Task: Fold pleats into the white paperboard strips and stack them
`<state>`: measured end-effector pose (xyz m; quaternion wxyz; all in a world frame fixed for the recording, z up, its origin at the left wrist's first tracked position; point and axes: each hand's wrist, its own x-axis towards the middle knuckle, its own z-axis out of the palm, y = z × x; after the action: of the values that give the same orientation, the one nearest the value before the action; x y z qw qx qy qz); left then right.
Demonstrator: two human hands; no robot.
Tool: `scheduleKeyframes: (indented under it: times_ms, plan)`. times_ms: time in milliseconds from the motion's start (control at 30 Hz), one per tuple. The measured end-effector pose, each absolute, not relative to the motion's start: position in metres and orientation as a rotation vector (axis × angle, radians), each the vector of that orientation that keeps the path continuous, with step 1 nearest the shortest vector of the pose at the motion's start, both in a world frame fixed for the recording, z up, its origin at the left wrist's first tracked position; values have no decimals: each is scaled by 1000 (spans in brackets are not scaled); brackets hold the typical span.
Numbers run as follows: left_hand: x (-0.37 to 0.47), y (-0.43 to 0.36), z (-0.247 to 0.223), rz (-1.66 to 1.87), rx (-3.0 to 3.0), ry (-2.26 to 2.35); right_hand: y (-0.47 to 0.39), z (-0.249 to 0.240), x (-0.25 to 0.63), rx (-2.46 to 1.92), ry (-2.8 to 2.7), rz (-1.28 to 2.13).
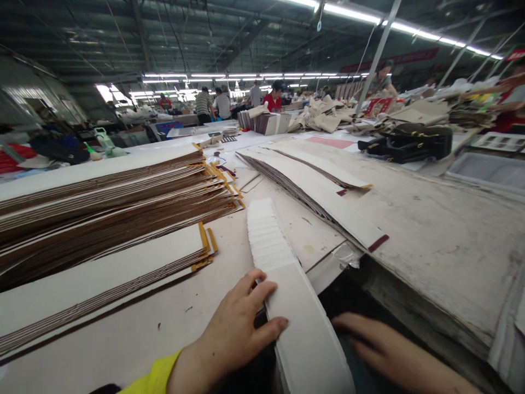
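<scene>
Two hands: my left hand (238, 317) and my right hand (375, 339) are on opposite sides of the pale strips (301, 306), low in the frame.
Pale strips: they lie lengthwise from the centre to the bottom edge, their far ends overlapping like steps, beside the dark opening (340, 290) of the table (229, 262).
Left fingers: spread and loose, with fingertips and thumb resting on the top face, near the left edge.
Right fingers: near the right edge, but blurred; I cannot tell if they grip something.
Step in hand: I judge it is steadying and arranging these strips.
Next move: it would call, I think, for light, even pressure from both sides, because loose layers can slide.
Yellow-ended stacks (164, 251): at left of the frame, apart from my fingers.
Red-ended strips (315, 191): right of upper centre, untouched.
</scene>
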<state>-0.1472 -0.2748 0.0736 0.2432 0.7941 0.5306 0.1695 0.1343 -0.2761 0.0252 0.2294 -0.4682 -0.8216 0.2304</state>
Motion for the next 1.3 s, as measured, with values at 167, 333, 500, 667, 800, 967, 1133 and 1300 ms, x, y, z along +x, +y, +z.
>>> scheduleKeyframes:
  times_ms: [167,333,500,667,800,967,1133,1300]
  plan:
    - [-146,-273,71,519,2195,1454,-266,70,103,-1187,-2134,330]
    - [-150,-272,76,569,2234,1415,-272,66,47,-871,-2274,198]
    - [-164,-249,91,671,2216,1438,-269,51,34,-899,-2238,190]
    - [-159,-224,97,606,2355,1467,-269,51,36,-899,-2236,253]
    - [-144,-219,97,504,2490,1459,-269,55,35,-890,-2220,272]
    - [-135,-214,103,484,2263,1484,-269,55,34,-891,-2226,309]
    - [-123,-199,112,272,2085,1367,-269,51,34,-915,-2232,296]
    - [-109,-192,106,278,2156,1313,-267,55,36,-913,-2235,312]
